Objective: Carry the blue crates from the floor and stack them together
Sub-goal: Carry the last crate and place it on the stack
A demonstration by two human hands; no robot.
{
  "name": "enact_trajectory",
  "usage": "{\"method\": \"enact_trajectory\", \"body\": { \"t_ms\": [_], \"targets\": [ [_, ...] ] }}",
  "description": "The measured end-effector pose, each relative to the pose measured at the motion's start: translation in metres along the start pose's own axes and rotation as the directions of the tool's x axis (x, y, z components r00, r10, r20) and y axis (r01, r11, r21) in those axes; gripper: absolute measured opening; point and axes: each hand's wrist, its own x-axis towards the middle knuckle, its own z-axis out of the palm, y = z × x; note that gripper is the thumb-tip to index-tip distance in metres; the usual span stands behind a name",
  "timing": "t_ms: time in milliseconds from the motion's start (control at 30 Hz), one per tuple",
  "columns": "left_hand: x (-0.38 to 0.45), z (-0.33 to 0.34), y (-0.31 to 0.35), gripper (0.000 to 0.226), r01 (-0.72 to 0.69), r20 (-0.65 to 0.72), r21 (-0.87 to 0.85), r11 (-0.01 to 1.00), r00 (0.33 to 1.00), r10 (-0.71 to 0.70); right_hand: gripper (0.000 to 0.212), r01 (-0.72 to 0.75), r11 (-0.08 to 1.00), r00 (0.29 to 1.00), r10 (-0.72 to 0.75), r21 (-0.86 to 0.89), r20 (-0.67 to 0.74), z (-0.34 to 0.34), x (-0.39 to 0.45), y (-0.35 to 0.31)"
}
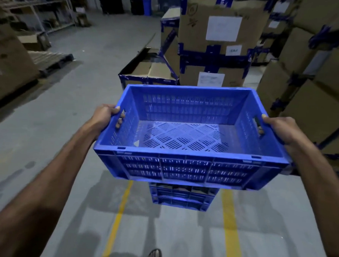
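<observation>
Carrying: we note the crate [185, 136] held level in the air, left hand [105, 114] and right hand [278, 128] each curled through an end handle slot. It hangs directly above the stack [181, 196] on the floor [59, 124]. Next, we judge, comes lowering it squarely so rims seat.

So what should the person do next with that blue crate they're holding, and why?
Probably lower it straight down. Both hands, left and right, grip the end handles of the empty blue crate, held level in the air. The stacked crates on the floor sit right beneath it, mostly hidden, so a little aligning may be needed.
</observation>
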Motion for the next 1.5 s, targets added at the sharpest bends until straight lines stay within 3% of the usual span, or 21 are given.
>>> {"method": "enact_trajectory", "body": {
  "t_ms": [267,833,1100,1167,1233,1267,1367,1433,1500],
  "targets": [
    [0.109,0.010,0.033,0.018,0.004,0.135,0.002,1.000,0.991,-0.005,0.029,-0.017,1.000,0.995,0.014,-0.027,-0.101,0.029,0.047,-0.022],
    [0.247,0.057,0.051,0.025,0.101,0.153,0.039,0.994,0.982,-0.106,0.027,-0.083,0.996,0.984,0.075,-0.045,-0.163,0.063,0.169,-0.028],
    [0.263,0.058,0.047,0.024,0.060,0.171,0.070,0.996,0.983,-0.072,0.028,-0.050,0.998,0.989,0.046,-0.032,-0.139,0.061,0.179,-0.027],
    [0.260,0.059,0.047,0.024,-0.022,0.151,0.119,0.993,0.988,0.003,0.030,-0.014,0.998,0.992,0.006,-0.061,-0.129,0.060,0.177,-0.023],
    [0.257,0.059,0.049,0.021,-0.195,0.114,0.318,0.928,0.979,0.167,0.034,0.040,0.973,0.991,-0.067,-0.228,-0.114,0.056,0.173,-0.021],
    [0.254,0.057,0.050,0.021,-0.279,0.110,0.450,0.848,0.960,0.258,0.035,0.086,0.922,0.987,-0.131,-0.377,-0.096,0.054,0.171,-0.021],
    [0.235,0.046,0.055,0.039,-0.489,0.230,0.706,0.513,0.843,0.486,0.047,0.250,0.579,0.941,-0.335,-0.776,0.053,0.045,0.161,-0.019],
    [0.215,0.038,0.055,0.037,-0.550,0.298,0.747,0.374,0.780,0.550,0.058,0.330,0.390,0.899,-0.409,-0.860,0.159,0.044,0.148,-0.012],
    [0.189,0.036,0.054,0.028,-0.612,0.390,0.735,0.291,0.733,0.557,0.063,0.402,0.292,0.861,-0.442,-0.868,0.251,0.046,0.132,-0.006]
  ]
}}
